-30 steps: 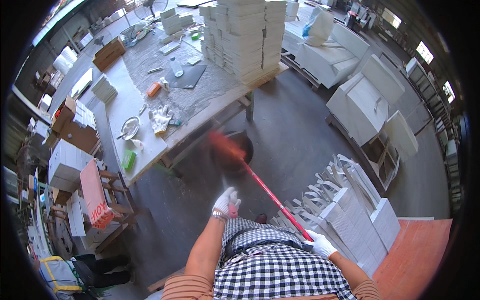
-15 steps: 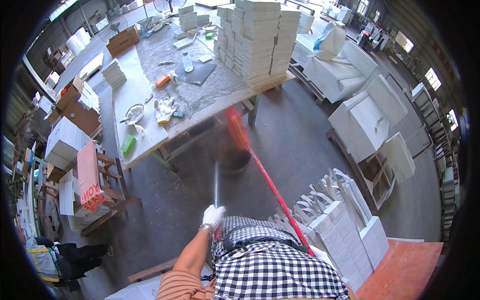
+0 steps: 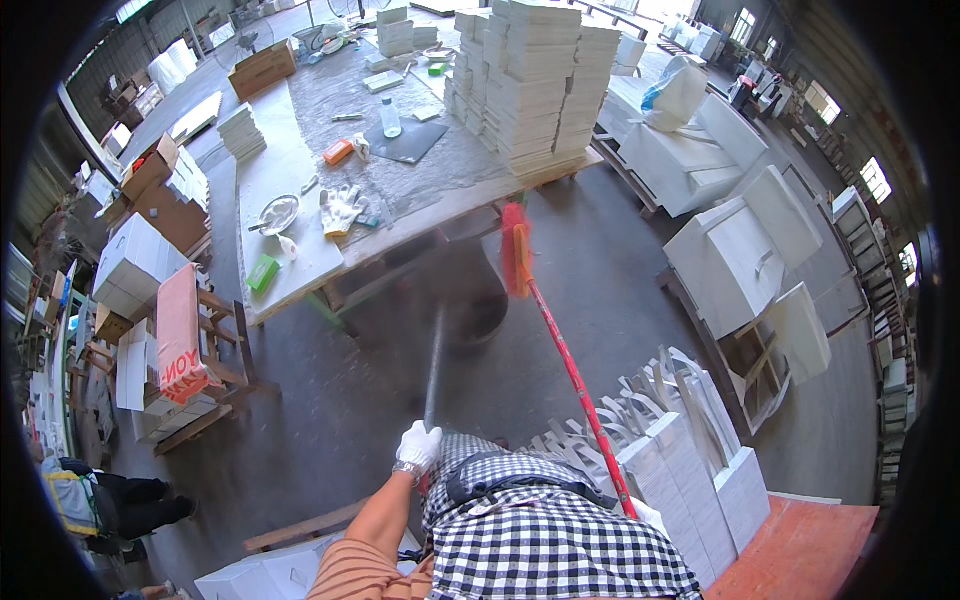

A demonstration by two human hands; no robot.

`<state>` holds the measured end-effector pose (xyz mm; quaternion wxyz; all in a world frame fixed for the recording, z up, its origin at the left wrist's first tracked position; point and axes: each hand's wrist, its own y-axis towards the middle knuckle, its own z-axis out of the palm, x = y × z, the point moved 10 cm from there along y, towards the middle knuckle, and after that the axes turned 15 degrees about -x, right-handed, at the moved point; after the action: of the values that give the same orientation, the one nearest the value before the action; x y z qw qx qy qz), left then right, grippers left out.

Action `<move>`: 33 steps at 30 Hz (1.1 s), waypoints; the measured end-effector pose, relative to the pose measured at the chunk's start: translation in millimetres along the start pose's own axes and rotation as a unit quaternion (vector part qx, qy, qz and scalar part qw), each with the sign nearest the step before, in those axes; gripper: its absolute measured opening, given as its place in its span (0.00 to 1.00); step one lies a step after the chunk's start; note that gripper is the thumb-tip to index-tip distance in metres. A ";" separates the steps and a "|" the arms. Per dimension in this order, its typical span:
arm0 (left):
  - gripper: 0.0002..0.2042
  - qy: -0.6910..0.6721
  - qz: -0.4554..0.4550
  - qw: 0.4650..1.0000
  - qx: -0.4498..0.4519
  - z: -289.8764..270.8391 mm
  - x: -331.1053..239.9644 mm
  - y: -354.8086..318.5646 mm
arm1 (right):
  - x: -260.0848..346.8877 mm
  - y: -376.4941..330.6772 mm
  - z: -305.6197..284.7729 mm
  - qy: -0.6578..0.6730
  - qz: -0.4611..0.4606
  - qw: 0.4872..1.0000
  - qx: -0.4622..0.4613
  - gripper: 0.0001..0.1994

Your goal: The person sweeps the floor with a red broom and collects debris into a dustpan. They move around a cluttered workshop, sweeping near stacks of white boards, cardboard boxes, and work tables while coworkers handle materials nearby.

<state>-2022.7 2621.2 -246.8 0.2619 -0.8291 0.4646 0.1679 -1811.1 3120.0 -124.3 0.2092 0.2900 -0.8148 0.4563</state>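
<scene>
My left hand (image 3: 418, 447), in a white glove with a metal band at the wrist, is closed round the grey pole (image 3: 435, 370) of what looks like a long-handled dustpan. Its dark, blurred pan (image 3: 478, 308) is low over the floor, by the table's front edge. At my right side, my gloved right hand (image 3: 650, 516) is closed on the lower end of a red broom handle, its fingers largely hidden. The broom (image 3: 570, 370) slants up and away, and its red-bristled orange head (image 3: 516, 252) is right of the pan, apart from it.
A worktable (image 3: 390, 235) ahead carries a tall stack of white tiles (image 3: 545, 90), gloves, a bowl and a bottle. White slabs (image 3: 735, 245) stand on racks at right. Strapped tile stacks (image 3: 670, 480) are close on my right. Another person (image 3: 110, 505) is at lower left.
The broom head has swung right, away from the pan, and shows more sharply. My left hand keeps its hold on the pole. The whole view has shifted slightly.
</scene>
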 end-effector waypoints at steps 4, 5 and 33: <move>0.19 -0.024 0.020 0.999 0.030 -12.3 -21.8 1.1 | 0.3 4.6 5.6 0.029 0.009 0.999 0.009 0.30; 0.20 -0.025 0.040 0.997 0.060 -12.5 -27.4 -2.5 | 0.0 5.9 4.9 0.044 0.011 0.999 0.013 0.30; 0.21 -0.109 -0.183 0.957 0.198 -218.7 182.9 -128.1 | 113.0 39.2 154.6 -0.291 -0.021 0.954 0.072 0.15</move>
<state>-1811.4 2422.5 -130.2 0.4957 -0.8082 0.2979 0.1111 -1932.9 2970.7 -157.0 -0.0486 0.4412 -0.7992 0.4053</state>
